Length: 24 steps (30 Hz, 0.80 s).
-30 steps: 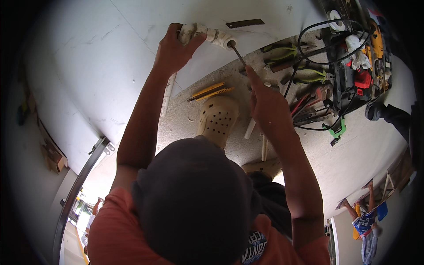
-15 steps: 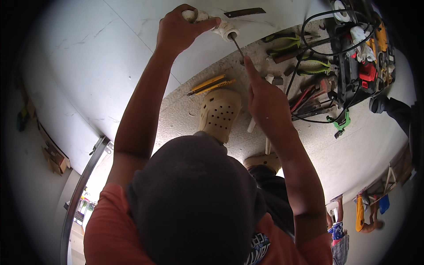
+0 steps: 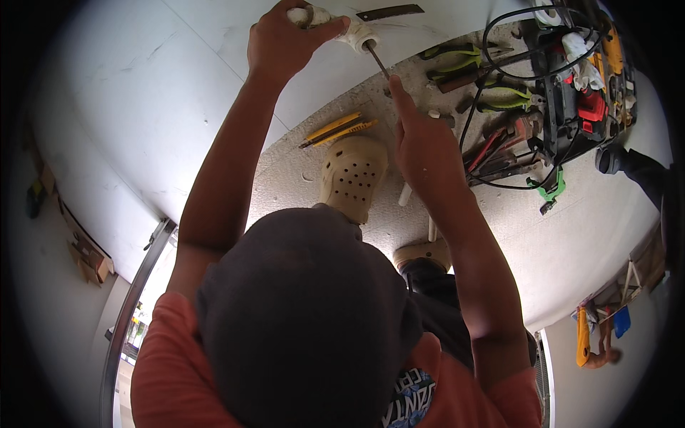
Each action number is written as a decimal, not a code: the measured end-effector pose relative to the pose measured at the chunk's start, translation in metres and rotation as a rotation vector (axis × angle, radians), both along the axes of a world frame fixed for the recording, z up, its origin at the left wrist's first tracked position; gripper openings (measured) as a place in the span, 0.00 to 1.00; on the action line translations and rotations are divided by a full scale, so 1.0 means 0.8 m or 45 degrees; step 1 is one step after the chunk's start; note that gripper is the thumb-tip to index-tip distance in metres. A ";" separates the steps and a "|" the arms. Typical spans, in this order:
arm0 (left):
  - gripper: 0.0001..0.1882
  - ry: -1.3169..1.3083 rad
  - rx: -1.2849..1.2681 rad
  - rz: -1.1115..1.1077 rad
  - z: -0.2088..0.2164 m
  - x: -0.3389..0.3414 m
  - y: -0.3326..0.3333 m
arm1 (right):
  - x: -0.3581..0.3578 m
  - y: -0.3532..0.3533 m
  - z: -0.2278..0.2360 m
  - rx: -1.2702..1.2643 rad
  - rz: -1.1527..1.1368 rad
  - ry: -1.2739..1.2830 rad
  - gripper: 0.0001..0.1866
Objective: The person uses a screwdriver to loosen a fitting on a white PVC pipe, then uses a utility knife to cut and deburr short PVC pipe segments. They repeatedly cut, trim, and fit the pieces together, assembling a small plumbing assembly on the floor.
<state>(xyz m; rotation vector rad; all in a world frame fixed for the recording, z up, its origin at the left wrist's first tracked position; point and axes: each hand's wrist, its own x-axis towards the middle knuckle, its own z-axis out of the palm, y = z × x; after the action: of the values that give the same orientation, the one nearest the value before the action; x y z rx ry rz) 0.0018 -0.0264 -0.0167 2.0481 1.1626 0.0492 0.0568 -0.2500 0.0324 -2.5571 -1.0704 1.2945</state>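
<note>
My left hand grips a whitish, dirty pipe fitting at the top of the view, thumb along its side. The fitting's round open end points toward my right hand. That hand is closed with the forefinger stretched along a thin metal rod-shaped tool, whose far tip reaches into the opening. My palm hides the tool's handle, so its exact kind is unclear. A dark saw blade lies on the pale surface just beyond the fitting. Two yellow cutters rest on the rough floor between my forearms.
To the right are green-handled pliers, a red pipe wrench, a looped black cable and a crowded tool bag. A green clamp-like tool lies nearby. My beige clog is between my arms. Another person's shoe stands at right.
The whole view has shifted slightly, with things sitting a little higher. The fitting and the tool have moved slightly up and left together; both grips stay the same.
</note>
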 end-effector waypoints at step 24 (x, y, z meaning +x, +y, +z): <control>0.27 -0.167 -0.038 -0.004 -0.014 0.004 0.022 | 0.014 0.031 -0.011 0.092 0.033 -0.071 0.35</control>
<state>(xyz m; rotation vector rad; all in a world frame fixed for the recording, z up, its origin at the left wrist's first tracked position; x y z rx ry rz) 0.0053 -0.0089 -0.0278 1.9890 1.0732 0.1616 0.0683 -0.2248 0.0234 -2.5486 -1.1416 1.1747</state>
